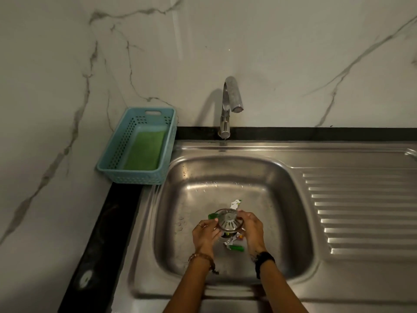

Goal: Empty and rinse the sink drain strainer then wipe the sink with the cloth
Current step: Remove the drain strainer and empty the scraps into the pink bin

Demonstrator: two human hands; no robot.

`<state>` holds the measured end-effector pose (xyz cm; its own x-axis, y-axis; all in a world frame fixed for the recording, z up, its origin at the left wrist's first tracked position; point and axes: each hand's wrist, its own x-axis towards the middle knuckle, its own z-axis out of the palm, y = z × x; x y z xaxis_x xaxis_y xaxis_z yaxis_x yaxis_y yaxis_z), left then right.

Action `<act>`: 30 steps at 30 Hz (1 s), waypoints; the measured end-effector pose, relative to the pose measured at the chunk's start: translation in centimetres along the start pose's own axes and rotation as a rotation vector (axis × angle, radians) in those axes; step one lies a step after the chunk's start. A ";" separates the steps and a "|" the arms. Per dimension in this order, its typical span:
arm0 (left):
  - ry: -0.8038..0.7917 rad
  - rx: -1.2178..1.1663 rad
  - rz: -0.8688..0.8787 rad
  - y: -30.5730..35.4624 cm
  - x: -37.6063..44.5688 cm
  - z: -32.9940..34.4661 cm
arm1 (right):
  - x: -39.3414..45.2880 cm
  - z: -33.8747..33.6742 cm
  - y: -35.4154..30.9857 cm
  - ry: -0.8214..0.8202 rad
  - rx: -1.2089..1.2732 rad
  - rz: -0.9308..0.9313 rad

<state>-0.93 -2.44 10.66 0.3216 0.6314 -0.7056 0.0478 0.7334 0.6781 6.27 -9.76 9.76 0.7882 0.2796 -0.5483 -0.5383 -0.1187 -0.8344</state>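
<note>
1. At the centre of the worktop [106, 222], the steel sink [300, 199] is dry in most places; scraps of green and white debris [235, 204] lie on its floor around the drain. Wiping is judged not begun.
2. At ten o'clock from the basin, a blue basket [112, 170] holds the green cloth [145, 150], untouched.
3. At twelve o'clock, the tap [228, 105] shows no running water; rinsing appears outstanding.
4. Left hand [206, 234] and right hand [253, 228] both curl their fingers on the rim of the drain strainer [229, 220], holding it tilted just above the drain.
5. Judgement: emptying is partly done; rinsing and wiping remain.
</note>
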 end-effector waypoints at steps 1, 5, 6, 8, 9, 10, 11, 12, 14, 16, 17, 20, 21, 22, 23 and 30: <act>-0.034 -0.028 -0.027 0.3 -0.5 -0.2 | -0.7 -0.1 -0.1 -0.024 -0.004 -0.006; -0.141 -0.013 -0.037 1.4 -1.6 -1.2 | -2.8 -0.6 -0.7 -0.042 0.094 0.028; -0.174 0.015 -0.038 1.6 -1.7 -1.5 | -3.2 -0.8 -0.9 -0.043 0.111 0.034; -0.233 0.086 -0.037 1.9 -1.6 -1.6 | -3.7 -1.3 -1.3 -0.042 0.090 0.010; -0.263 0.128 -0.033 2.1 -1.7 -1.5 | -4.0 -1.8 -1.5 -0.040 0.077 -0.017; -0.291 0.169 -0.028 2.3 -1.9 -1.3 | -4.3 -2.2 -1.8 -0.036 0.074 -0.052; -0.316 0.203 -0.024 2.5 -2.0 -0.8 | -4.4 -2.8 -2.2 -0.033 0.076 -0.088; -0.334 0.231 -0.023 2.5 -2.3 -0.2 | -4.5 -3.5 -2.6 -0.030 0.081 -0.119; -0.362 0.252 -0.017 2.7 -2.9 1.3 | -4.2 -4.8 -3.7 -0.005 0.058 -0.173; -0.399 0.249 0.000 2.5 -3.3 3.4 | -3.5 -6.5 -5.0 0.028 0.001 -0.234; -0.414 0.252 0.016 2.3 -3.4 4.7 | -3.0 -7.4 -5.8 0.043 -0.033 -0.261; -0.434 0.284 0.074 1.3 -3.3 9.0 | -1.0 -10.2 -7.9 0.121 -0.120 -0.316; -0.436 0.302 0.092 0.9 -3.2 10.6 | -0.1 -11.2 -8.7 0.154 -0.125 -0.326; -0.435 0.322 0.109 0.4 -3.0 12.3 | 0.8 -12.3 -9.5 0.185 -0.122 -0.336; -0.430 0.343 0.128 0.0 -2.8 13.8 | 1.6 -13.2 -10.1 0.210 -0.123 -0.344; -0.290 0.474 0.279 -2.8 -0.9 24.3 | 8.5 -18.8 -14.4 0.163 -0.217 -0.368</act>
<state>21.59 -11.21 14.41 0.6234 0.6401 -0.4491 0.3184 0.3168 0.8934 26.33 -23.54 16.03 0.9613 0.1892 -0.2002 -0.1520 -0.2417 -0.9584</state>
